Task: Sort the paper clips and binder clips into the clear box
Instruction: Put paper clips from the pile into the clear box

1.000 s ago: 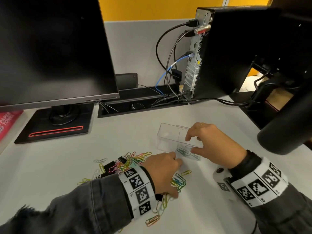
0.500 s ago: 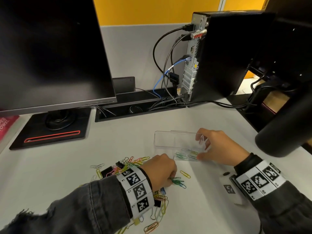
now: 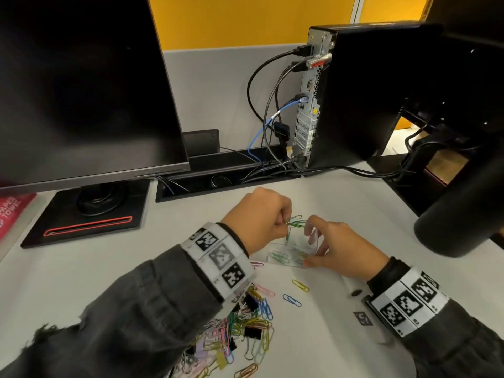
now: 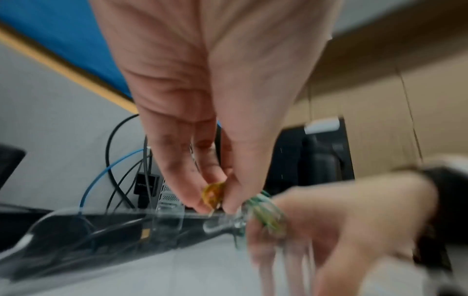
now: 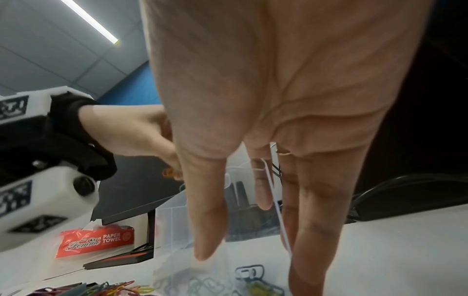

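My left hand (image 3: 283, 225) hovers just above the clear box (image 3: 289, 257) and pinches a small bunch of green paper clips (image 3: 297, 223). In the left wrist view the left hand (image 4: 217, 206) also pinches a yellow clip (image 4: 214, 193) between thumb and fingertips. My right hand (image 3: 313, 249) holds the box's right end between thumb and fingers, steadying it on the desk. Several green clips lie inside the box. In the right wrist view the right hand's fingers (image 5: 311, 220) reach down the box (image 5: 228, 260) wall. A mixed pile of coloured paper clips and black binder clips (image 3: 242, 328) lies near my left forearm.
Loose yellow (image 3: 300, 285), blue (image 3: 291, 300) and pink (image 3: 256, 264) clips lie between pile and box. A monitor on a black base (image 3: 87, 216) stands at the left, a computer tower (image 3: 354, 99) with cables behind. A red paper towel pack (image 5: 96, 240) sits far left.
My left hand has lifted off the desk beside the pile with green clips and moved up over the box. My right hand stays on the box's right end.
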Available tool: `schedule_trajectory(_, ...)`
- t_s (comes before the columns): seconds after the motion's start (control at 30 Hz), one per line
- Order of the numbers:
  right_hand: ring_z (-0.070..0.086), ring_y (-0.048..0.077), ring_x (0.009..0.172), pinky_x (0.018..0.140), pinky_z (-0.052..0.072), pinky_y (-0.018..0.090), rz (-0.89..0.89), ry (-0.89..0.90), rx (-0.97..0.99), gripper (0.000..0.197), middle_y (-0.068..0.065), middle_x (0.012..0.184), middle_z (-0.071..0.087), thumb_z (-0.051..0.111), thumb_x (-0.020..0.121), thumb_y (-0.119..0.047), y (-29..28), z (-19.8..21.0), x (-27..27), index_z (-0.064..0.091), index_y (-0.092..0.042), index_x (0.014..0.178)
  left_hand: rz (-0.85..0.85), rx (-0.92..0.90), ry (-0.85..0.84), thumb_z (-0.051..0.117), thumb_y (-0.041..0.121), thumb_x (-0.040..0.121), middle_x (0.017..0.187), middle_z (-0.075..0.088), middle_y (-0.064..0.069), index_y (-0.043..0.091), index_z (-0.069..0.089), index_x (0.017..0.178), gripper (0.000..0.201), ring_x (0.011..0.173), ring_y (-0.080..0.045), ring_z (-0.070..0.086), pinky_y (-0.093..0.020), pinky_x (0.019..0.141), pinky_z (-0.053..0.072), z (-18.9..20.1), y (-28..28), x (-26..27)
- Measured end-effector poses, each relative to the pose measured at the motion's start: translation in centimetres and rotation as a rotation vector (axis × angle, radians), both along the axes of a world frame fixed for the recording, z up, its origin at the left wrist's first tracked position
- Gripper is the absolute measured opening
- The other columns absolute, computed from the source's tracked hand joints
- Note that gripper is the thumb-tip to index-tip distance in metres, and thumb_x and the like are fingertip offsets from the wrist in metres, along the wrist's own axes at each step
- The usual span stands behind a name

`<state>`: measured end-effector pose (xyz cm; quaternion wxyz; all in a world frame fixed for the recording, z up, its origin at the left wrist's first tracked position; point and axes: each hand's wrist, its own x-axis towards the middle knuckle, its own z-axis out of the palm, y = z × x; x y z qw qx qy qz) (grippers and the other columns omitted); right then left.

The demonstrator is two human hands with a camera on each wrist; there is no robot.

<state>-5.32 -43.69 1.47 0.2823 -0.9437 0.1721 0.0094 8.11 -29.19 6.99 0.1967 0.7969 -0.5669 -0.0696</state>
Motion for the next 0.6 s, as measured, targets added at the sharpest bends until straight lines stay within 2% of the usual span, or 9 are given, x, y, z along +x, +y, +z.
schedule_trajectory(0.07,0.066,0.013,0.067,0.071,0.056,0.035,-0.002,-0.001,-0.001,0.049,-0.008,0.091,0.058,0.081,0.067,-0.036,0.0,0.1,-0.1,0.047,-0.025,0.100,-0.012,0.106,-0.098,0.062,0.009,0.080,0.088,0.060,0.001,0.018,0.067,0.088,0.013,0.084,-0.022,0.061,-0.036,0.076,0.052,-1.1,-1.0,-0.1)
schedule_trajectory(0.13,0.065,0.013,0.068,0.071,0.055,0.033,-0.004,0.006,-0.017,0.049,-0.007,0.092,0.059,0.081,0.067,-0.038,0.1,0.1,-0.2,0.047,-0.026,0.101,-0.019,0.172,-0.113,0.065,0.014,0.084,0.100,0.064,-0.003,0.019,0.068,0.098,0.016,0.092,-0.025,0.062,-0.040,0.082,0.052,-2.3,-1.3,-0.2)
schedule_trajectory(0.2,0.061,0.010,0.071,0.070,0.054,0.031,-0.025,0.033,-0.044,0.052,-0.006,0.093,0.059,0.080,0.066,-0.041,0.0,0.2,-0.2,0.047,-0.027,0.104,-0.028,0.143,-0.052,0.068,0.018,0.084,0.103,0.068,-0.005,0.018,0.069,0.106,0.022,0.093,-0.022,0.065,-0.037,0.085,0.053,-2.8,-1.1,0.0)
schedule_trajectory(0.27,0.058,0.009,0.073,0.066,0.050,0.027,-0.080,0.061,-0.083,0.058,-0.006,0.092,0.060,0.080,0.064,-0.046,-0.2,0.1,-0.2,0.046,-0.027,0.105,-0.026,0.056,0.047,0.069,0.017,0.085,0.101,0.072,-0.003,0.016,0.070,0.108,0.023,0.091,-0.015,0.066,-0.029,0.087,0.052,-2.5,-0.3,0.2)
schedule_trajectory(0.37,0.054,0.008,0.075,0.059,0.041,0.020,-0.143,0.063,-0.125,0.065,-0.004,0.095,0.060,0.081,0.060,-0.050,-0.4,0.3,-0.2,0.045,-0.024,0.108,0.023,-0.129,0.090,0.067,0.020,0.087,0.093,0.073,0.004,0.018,0.071,0.102,0.016,0.082,-0.007,0.065,-0.022,0.080,0.051,-1.5,1.7,0.7)
schedule_trajectory(0.43,0.053,0.008,0.075,0.063,0.043,0.022,-0.135,0.046,-0.120,0.069,-0.005,0.099,0.059,0.082,0.059,-0.049,-0.3,0.4,-0.1,0.045,-0.026,0.113,0.027,-0.165,0.058,0.066,0.027,0.087,0.089,0.069,0.008,0.021,0.070,0.098,0.013,0.076,-0.005,0.062,-0.022,0.074,0.050,-1.1,3.2,0.3)
schedule_trajectory(0.5,0.056,0.011,0.076,0.070,0.048,0.027,-0.126,0.037,-0.107,0.070,-0.004,0.102,0.060,0.083,0.059,-0.048,-0.2,0.3,0.0,0.046,-0.027,0.114,-0.020,-0.037,0.058,0.066,0.041,0.084,0.086,0.064,0.012,0.025,0.067,0.095,0.019,0.072,-0.004,0.059,-0.023,0.070,0.051,-0.8,4.6,-1.2)
schedule_trajectory(0.6,0.057,0.013,0.078,0.076,0.051,0.030,-0.123,0.059,-0.102,0.063,-0.004,0.101,0.061,0.081,0.063,-0.048,-0.1,0.3,0.0,0.048,-0.027,0.113,-0.164,0.307,0.042,0.067,0.062,0.072,0.091,0.059,0.013,0.027,0.058,0.095,0.042,0.076,-0.007,0.056,-0.028,0.068,0.049,-1.7,6.7,-4.8)
